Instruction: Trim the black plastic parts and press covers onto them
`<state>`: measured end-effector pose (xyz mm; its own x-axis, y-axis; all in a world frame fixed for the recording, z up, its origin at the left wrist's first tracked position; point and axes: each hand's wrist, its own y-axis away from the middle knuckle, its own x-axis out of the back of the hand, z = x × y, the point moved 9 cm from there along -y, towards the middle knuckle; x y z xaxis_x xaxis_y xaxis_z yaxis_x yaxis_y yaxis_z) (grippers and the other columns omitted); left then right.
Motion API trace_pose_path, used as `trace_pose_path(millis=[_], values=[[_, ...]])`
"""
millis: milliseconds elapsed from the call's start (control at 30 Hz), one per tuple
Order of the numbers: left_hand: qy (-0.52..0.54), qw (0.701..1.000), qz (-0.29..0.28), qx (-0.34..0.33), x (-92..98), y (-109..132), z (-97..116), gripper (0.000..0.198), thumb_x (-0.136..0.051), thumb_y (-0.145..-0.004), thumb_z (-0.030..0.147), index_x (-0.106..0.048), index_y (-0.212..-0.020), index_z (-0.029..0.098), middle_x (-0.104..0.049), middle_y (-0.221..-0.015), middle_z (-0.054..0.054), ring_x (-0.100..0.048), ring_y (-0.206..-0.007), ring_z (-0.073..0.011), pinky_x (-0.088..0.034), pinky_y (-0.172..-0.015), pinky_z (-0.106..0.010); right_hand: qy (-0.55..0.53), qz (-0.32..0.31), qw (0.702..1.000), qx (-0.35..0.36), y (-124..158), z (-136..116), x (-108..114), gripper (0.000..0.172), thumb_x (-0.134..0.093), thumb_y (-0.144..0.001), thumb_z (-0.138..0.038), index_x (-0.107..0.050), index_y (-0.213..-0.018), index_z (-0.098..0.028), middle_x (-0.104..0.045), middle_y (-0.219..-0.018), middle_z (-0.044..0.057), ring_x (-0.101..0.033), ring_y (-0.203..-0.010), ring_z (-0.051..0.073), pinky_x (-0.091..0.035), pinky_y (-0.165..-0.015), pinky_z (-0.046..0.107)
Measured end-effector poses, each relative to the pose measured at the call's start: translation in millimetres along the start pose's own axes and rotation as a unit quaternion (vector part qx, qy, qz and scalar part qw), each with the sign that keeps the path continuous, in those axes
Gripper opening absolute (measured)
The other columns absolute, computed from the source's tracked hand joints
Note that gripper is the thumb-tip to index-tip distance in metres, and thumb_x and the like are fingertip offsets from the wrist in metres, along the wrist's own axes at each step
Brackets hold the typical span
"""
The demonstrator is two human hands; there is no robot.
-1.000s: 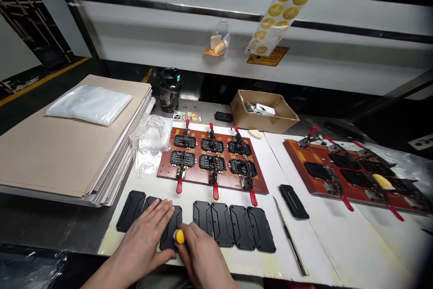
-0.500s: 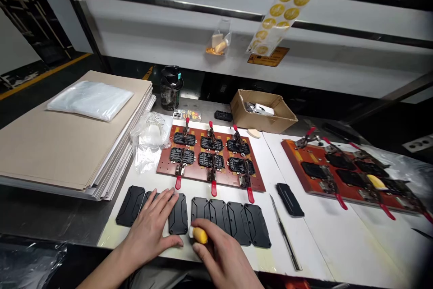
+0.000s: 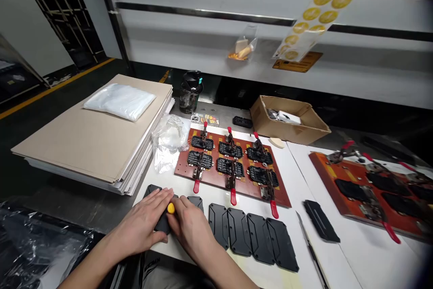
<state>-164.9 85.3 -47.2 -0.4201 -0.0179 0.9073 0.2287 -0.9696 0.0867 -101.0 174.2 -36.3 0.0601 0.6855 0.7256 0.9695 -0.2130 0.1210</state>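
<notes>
My left hand [image 3: 145,219] lies over the black rectangular panels at the left of the row, its fingers stretched out and close together. Beneath it, a black panel [image 3: 163,224] is partly covered. My right hand [image 3: 194,228] is closed around a small yellow-ended tool [image 3: 171,208], right beside my left fingers; the tool's other end is hidden. Behind my right hand, another black panel [image 3: 196,202] shows in part. To the right, several matching panels [image 3: 239,232] lie side by side, with grooved lines and small corner holes.
Beyond the panels lies a red-brown fixture board [image 3: 211,176] with red-handled clamps over black parts. A second fixture [image 3: 341,203] stands at right. Near it are a loose black part [image 3: 321,220] and a pointed metal tool [image 3: 313,253]. Cardboard sheets [image 3: 91,140] are stacked left.
My right hand has moved left with the yellow-ended tool, from beside the panels' gap to my left fingers. The camera view has swung left, so the scene sits further right.
</notes>
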Motion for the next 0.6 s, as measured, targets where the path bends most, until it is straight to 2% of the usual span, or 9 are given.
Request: trace_pose_path(millis=[167, 333, 467, 600], values=[[0.034, 0.999, 0.002, 0.02, 0.9, -1, -5, 0.115, -0.077, -0.073, 0.02, -0.001, -0.159, 0.025, -0.024, -0.163, -0.01, -0.031, -0.148, -0.0247, -0.032, -0.123, -0.046, 0.037, -0.067, 0.997, 0.007, 8, 0, -19, 0.008, -0.054, -0.098, -0.025, -0.058, -0.1, -0.02, -0.062, -0.096, 0.003, -0.061, -0.077, 0.018, -0.041, -0.065, 0.026], [0.069, 0.997, -0.008, 0.046, -2.7, -2, -10, 0.126, -0.082, -0.069, 0.02, 0.008, -0.158, 0.027, -0.024, -0.163, -0.011, -0.03, -0.149, -0.0224, -0.029, -0.124, -0.044, 0.046, -0.035, 0.998, 0.007, 5, -4, -21, 0.011, -0.049, -0.1, -0.021, -0.056, -0.108, -0.02, -0.06, -0.099, 0.003, -0.061, -0.084, 0.019, -0.041, -0.07, 0.027], [0.085, 0.995, -0.02, 0.052, -7.6, -3, -12, 0.119, -0.078, -0.073, 0.02, 0.004, -0.158, 0.03, -0.021, -0.164, -0.008, -0.03, -0.149, -0.0206, -0.027, -0.125, -0.045, 0.05, -0.078, 0.996, 0.015, 5, -4, -30, 0.009, -0.054, -0.098, -0.023, -0.058, -0.105, -0.02, -0.061, -0.098, 0.003, -0.061, -0.08, 0.019, -0.041, -0.067, 0.026], [0.081, 0.994, -0.029, 0.065, -11.6, -2, -16, 0.123, -0.083, -0.068, 0.026, 0.002, -0.157, 0.033, -0.019, -0.164, -0.004, -0.027, -0.15, -0.022, -0.028, -0.125, -0.045, 0.018, -0.044, 0.999, 0.011, 5, -4, -17, 0.015, -0.052, -0.098, -0.019, -0.058, -0.111, -0.02, -0.06, -0.1, 0.003, -0.06, -0.082, 0.018, -0.043, -0.069, 0.025]])
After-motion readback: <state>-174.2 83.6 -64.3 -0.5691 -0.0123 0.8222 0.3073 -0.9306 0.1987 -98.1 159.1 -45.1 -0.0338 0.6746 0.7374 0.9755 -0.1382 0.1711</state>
